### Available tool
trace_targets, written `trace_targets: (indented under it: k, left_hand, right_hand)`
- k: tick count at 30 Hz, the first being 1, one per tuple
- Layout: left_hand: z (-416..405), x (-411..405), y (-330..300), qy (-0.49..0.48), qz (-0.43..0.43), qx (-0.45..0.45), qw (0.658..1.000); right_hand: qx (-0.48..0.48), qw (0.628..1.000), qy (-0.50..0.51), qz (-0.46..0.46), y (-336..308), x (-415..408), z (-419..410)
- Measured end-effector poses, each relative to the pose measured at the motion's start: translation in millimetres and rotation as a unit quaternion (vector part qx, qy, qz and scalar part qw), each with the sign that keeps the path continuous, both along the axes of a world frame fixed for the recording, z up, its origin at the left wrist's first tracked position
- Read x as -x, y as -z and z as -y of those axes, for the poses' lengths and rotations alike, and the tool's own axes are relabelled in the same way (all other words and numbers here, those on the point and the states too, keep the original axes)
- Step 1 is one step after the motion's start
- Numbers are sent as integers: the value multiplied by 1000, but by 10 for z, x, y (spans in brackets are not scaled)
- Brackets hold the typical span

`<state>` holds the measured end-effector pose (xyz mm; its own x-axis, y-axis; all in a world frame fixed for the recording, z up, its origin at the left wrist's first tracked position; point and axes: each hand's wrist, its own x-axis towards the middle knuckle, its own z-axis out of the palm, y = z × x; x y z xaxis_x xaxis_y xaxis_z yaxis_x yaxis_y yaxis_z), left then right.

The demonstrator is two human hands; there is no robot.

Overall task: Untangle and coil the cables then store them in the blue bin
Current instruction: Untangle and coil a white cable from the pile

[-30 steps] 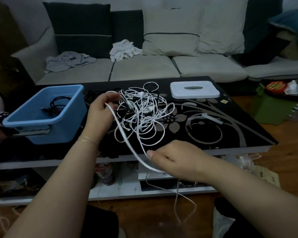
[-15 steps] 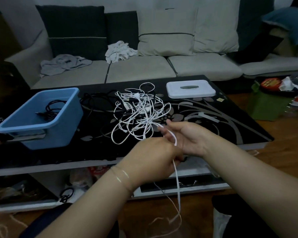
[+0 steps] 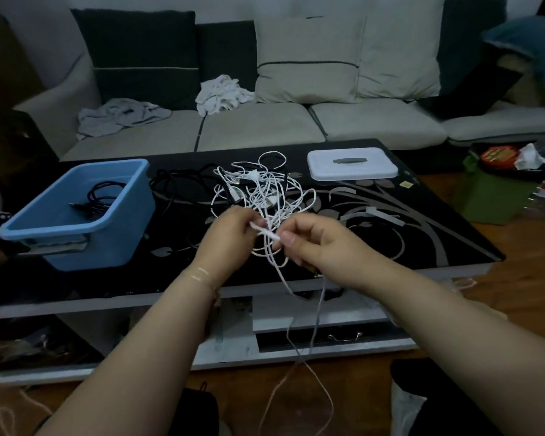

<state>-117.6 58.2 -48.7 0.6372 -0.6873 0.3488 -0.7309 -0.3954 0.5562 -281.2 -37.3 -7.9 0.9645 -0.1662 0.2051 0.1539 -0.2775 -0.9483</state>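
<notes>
Both hands meet over the near part of the black patterned table [image 3: 390, 247]. The left hand [image 3: 230, 237] has its fingers curled and pinches a flat white cable [image 3: 266, 231]; the right hand [image 3: 315, 243], also curled, pinches the same cable between thumb and forefinger, so that a short straight length spans the gap between the two hands. Below the hands the cable drops past the table edge toward the wooden floor [image 3: 516, 294]. Just beyond the hands lies the tangle of white cables [image 3: 265, 187], resting on the table; black cables [image 3: 183, 180] lie beyond and to the left of the left hand, beside the tangle. The blue bin [image 3: 107, 247] stands well to the left of the left hand, with a coiled black cable [image 3: 99, 196] inside. A white lidded box [image 3: 353, 163] sits beyond the right hand, at the far side of the table. Behind the table stands a sofa [image 3: 265, 130] bearing cushions and crumpled cloths.
</notes>
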Motion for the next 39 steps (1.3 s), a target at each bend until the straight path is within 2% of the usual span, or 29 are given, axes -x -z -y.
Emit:
trace_targets:
  k: [2,3,5,6,8,10,11,12,13,14,15,16,17,18,20,22,24,26,28,30,31,32,33,34,35,36,37,38,39]
  left_hand:
    - [-3,-184,58,-45,-19,25,998]
    - [-9,-245,65,-58,-43,48,996]
    - [-20,-332,39,-68,-116,112,985]
    - [-28,-357,7,-69,-149,151,975]
    - [-62,-370,-89,-61,-168,211,961]
    - [-102,-277,-206,-44,-137,214,966]
    - [-123,-194,-264,-38,-99,187,977]
    - [-142,-105,-314,-36,-42,144,988]
    - [-160,7,-367,-35,23,89,995]
    - [-175,106,-395,-30,86,35,995]
    - [-180,206,-418,-16,140,-10,990]
    - [-171,300,-421,6,178,-46,983]
    - [-152,381,-411,31,198,-74,977]
    - [-138,441,-398,54,202,-91,974]
    - [-125,460,-369,78,165,-89,979]
    - [-140,351,-347,66,82,-45,993]
    - [-175,159,-322,-9,6,34,999]
    - [-235,-54,-304,-105,-38,105,988]
    - [-306,-263,-269,-158,-113,165,967]
    - [-361,-356,-272,-162,-188,216,944]
    - [-373,-343,-280,-158,-189,218,944]
    - [-373,-271,-322,-153,-146,185,960]
    - [-357,-167,-364,-146,-58,119,980]
    - [-312,-30,-392,-131,42,49,989]
    - [-274,151,-454,-102,131,6,986]
    - [-236,341,-503,-64,192,-20,979]
    - [-196,507,-527,-16,231,-36,972]
    - [-161,635,-497,36,245,-49,968]
    - [-118,770,-458,89,240,-66,964]
  right_hand:
    - [4,989,-139,-57,-71,76,-82]
    - [28,968,-221,-110,-97,110,-130]
    - [96,895,-369,-233,-97,160,-158]
    - [136,855,-410,-287,-65,164,-133]
    - [239,805,-398,-370,51,143,-15]
    - [318,786,-319,-424,174,127,99]
    - [327,795,-263,-437,224,106,132]
    - [318,824,-191,-428,275,74,168]
    - [284,871,-103,-387,302,33,189]
    - [207,923,-21,-325,305,-14,205]
    - [88,958,32,-272,272,-55,209]
    - [-49,970,48,-234,230,-95,215]
    - [-171,961,35,-213,182,-116,205]
    - [-232,950,16,-207,144,-110,180]
    - [-191,958,-5,-215,121,-68,120]
    - [-108,977,43,-181,131,-70,98]
    - [-79,989,81,-97,99,-73,109]
    - [-32,997,70,-19,72,-47,120]
    - [16,998,-7,-59,78,12,69]
    - [105,973,-78,-189,162,53,-33]
    - [187,951,-84,-230,235,58,-54]
    - [276,930,-58,-235,308,29,-41]
    - [326,921,-11,-211,376,-16,-24]
    - [315,931,44,-180,421,-70,7]
    - [219,957,95,-166,423,-123,29]
    - [68,976,125,-162,413,-184,56]
    - [-87,975,126,-163,388,-225,84]
    - [-219,956,102,-165,369,-245,117]
    - [-308,933,74,-169,334,-232,154]
